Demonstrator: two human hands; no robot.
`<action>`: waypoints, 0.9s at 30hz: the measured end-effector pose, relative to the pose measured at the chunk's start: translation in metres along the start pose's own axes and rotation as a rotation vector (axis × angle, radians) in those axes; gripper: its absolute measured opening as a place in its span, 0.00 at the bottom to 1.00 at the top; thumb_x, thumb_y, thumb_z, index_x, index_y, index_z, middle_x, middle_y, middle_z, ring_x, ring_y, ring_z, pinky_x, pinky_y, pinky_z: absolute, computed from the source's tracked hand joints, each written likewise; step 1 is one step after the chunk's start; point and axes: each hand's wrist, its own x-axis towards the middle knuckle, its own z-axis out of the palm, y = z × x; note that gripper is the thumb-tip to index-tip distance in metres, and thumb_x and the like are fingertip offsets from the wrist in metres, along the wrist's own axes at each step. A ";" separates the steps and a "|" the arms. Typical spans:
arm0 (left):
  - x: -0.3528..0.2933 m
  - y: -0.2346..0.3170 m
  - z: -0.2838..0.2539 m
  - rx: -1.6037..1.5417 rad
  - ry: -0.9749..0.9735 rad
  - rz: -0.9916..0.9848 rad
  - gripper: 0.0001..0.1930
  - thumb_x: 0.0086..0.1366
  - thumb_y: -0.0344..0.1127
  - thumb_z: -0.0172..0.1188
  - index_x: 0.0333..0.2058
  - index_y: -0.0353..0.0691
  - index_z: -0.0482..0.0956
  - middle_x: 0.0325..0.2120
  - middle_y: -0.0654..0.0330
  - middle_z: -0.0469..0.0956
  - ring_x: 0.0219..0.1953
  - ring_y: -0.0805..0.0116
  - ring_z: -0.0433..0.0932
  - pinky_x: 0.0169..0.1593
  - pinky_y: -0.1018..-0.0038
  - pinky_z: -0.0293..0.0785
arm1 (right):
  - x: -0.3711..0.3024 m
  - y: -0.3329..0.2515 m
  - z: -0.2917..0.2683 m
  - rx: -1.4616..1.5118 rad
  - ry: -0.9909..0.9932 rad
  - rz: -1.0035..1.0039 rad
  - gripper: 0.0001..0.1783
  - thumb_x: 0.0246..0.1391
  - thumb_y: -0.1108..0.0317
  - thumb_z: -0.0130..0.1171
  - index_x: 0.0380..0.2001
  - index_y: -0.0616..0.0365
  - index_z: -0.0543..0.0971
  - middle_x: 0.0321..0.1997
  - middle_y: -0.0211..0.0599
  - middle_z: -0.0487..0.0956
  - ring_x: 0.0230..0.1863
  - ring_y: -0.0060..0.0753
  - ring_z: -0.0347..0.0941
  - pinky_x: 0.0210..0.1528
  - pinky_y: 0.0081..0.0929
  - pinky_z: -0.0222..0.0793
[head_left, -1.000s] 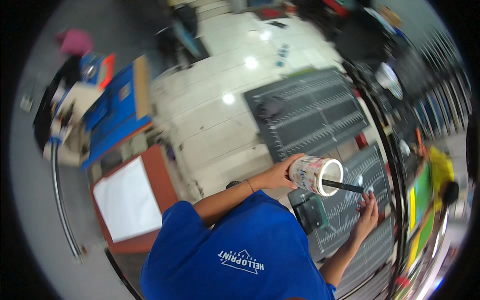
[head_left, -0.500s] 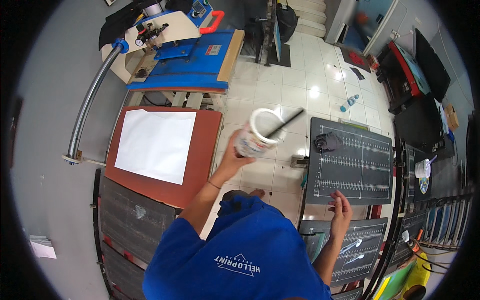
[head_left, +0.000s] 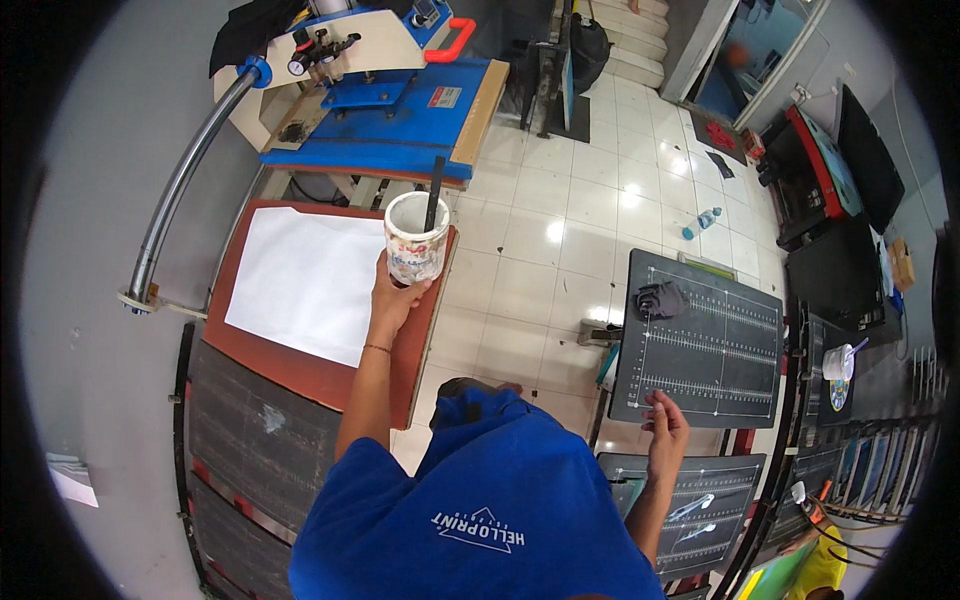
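Note:
My left hand (head_left: 394, 296) is closed around a white paint-stained tub (head_left: 412, 255), held upright over the right edge of a reddish-brown board. A dark flat stick (head_left: 434, 195) leans out of the tub's mouth. Beneath and left of it, a white sheet of paper (head_left: 295, 280) lies on the reddish-brown board (head_left: 395, 400). On my right side, my right hand (head_left: 667, 425) hovers by the near edge of a black board with white ruler marks (head_left: 720, 340). Its fingers are loosely bent and a little apart, with nothing seen in them. A crumpled dark cloth (head_left: 661, 300) lies on that board.
A blue heat press (head_left: 400, 115) with a red handle (head_left: 453, 40) stands at the far left, its curved metal bar (head_left: 190, 180) reaching nearer. More dark boards (head_left: 265, 430) line both sides. A bottle (head_left: 702, 223) lies on the tiled floor (head_left: 540, 250). Another tub (head_left: 838, 362) stands far right.
My left hand has carried the tub leftward, from above the floor to the edge of the reddish-brown board; the tub now sits more upright. My right hand has shifted slightly and stays by the black board.

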 end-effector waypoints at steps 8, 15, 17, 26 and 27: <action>0.002 -0.034 -0.005 0.359 0.149 0.201 0.45 0.53 0.38 0.77 0.64 0.28 0.62 0.51 0.37 0.82 0.53 0.44 0.82 0.55 0.60 0.79 | -0.005 0.003 0.004 -0.017 -0.038 0.020 0.20 0.70 0.62 0.57 0.58 0.63 0.80 0.51 0.39 0.85 0.41 0.22 0.77 0.40 0.21 0.72; -0.010 -0.042 -0.003 0.319 0.184 0.171 0.53 0.55 0.34 0.75 0.70 0.23 0.49 0.34 0.51 0.82 0.36 0.60 0.82 0.45 0.69 0.79 | -0.021 0.010 -0.006 -0.031 -0.022 0.070 0.21 0.70 0.61 0.57 0.59 0.63 0.79 0.51 0.39 0.85 0.42 0.23 0.78 0.42 0.23 0.72; -0.015 -0.044 0.008 0.341 0.226 0.153 0.48 0.56 0.32 0.74 0.69 0.24 0.54 0.33 0.55 0.81 0.35 0.66 0.79 0.42 0.72 0.78 | -0.027 0.015 -0.012 -0.021 0.014 0.088 0.21 0.70 0.61 0.57 0.59 0.62 0.79 0.52 0.38 0.85 0.42 0.23 0.78 0.42 0.23 0.73; -0.014 -0.061 0.013 0.104 0.285 0.278 0.40 0.59 0.33 0.75 0.63 0.28 0.60 0.38 0.59 0.76 0.35 0.69 0.74 0.43 0.73 0.75 | -0.060 0.029 -0.029 -0.014 0.107 0.223 0.20 0.70 0.62 0.57 0.58 0.62 0.80 0.51 0.36 0.86 0.44 0.23 0.79 0.44 0.22 0.74; -0.023 -0.063 0.018 0.133 0.348 0.253 0.39 0.60 0.32 0.74 0.63 0.28 0.59 0.37 0.59 0.76 0.35 0.69 0.75 0.43 0.73 0.75 | -0.064 0.028 -0.032 -0.010 0.130 0.237 0.20 0.69 0.61 0.58 0.58 0.61 0.81 0.51 0.36 0.86 0.45 0.24 0.80 0.45 0.23 0.74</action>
